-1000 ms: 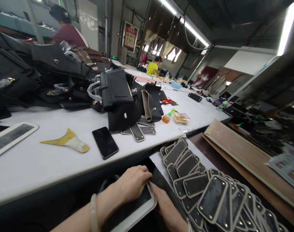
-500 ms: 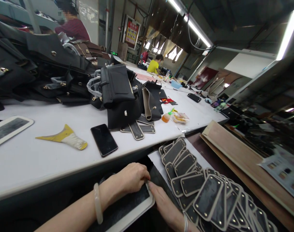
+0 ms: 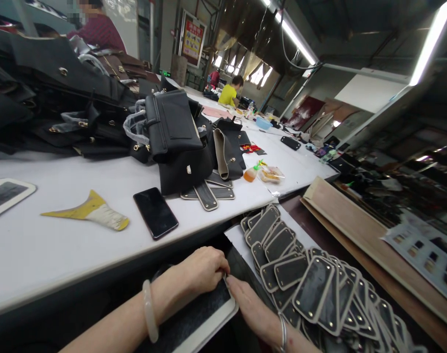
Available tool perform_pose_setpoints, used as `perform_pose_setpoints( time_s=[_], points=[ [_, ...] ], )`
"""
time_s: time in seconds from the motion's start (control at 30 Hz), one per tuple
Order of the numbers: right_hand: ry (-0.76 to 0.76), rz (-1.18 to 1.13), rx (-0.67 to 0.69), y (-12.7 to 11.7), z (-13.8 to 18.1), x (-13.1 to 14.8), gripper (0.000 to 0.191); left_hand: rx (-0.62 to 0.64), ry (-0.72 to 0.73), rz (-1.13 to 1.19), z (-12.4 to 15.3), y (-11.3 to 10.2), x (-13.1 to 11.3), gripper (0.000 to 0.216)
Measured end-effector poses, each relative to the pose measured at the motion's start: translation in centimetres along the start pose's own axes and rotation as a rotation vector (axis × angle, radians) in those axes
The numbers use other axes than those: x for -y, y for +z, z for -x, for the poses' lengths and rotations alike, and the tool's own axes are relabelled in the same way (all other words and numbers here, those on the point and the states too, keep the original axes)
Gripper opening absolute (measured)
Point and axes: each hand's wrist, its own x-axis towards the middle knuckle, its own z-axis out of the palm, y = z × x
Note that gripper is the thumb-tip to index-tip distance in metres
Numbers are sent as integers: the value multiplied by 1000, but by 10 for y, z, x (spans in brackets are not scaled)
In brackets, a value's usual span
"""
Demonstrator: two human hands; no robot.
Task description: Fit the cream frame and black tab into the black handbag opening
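Note:
Low at the front, below the table edge, lies a black panel [image 3: 194,321] with a pale border and a rounded corner. My left hand [image 3: 205,269], with a pale bangle at the wrist, is closed over its far corner. Its fingertips pinch at the rim; what they hold, if anything, is too small to make out. My right hand [image 3: 251,301], with a silver bracelet, grips the corner from the right, its fingertips meeting those of the left. The panel's near end and underside are hidden by my left forearm and the frame edge.
Many black pieces with pale edging and metal studs [image 3: 313,287] are heaped at right. On the white table [image 3: 72,255] lie a phone [image 3: 156,213], a yellow wrapped tool [image 3: 94,211], another pale-bordered panel [image 3: 6,196] and black bags [image 3: 175,127]. A wooden board [image 3: 356,235] lies beyond the heap.
The view has shifted slightly to the right. Both hands stay at the panel's corner, and my right wrist sits a little higher and further right.

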Motion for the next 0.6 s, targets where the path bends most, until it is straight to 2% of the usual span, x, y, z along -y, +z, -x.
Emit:
perform_pose_setpoints(
  time_s=[0.23, 0.37, 0.43, 0.53, 0.6],
  points=[
    [124, 24, 83, -13, -4, 3, 53, 38, -23, 34, -3, -5, -1, 33],
    [295, 111, 195, -24, -9, 20, 52, -39, -78, 119, 5, -23, 1, 32],
    [349, 196, 245, -28, -13, 31, 52, -116, -135, 167, 19, -37, 2, 33],
    [372, 290, 269, -30, -18, 43, 51, -269, -259, 257, 54, -53, 4, 33],
    [318, 300, 270, -29, -20, 45, 47, -392, -362, 345, 85, -55, 6, 34]
  ],
)
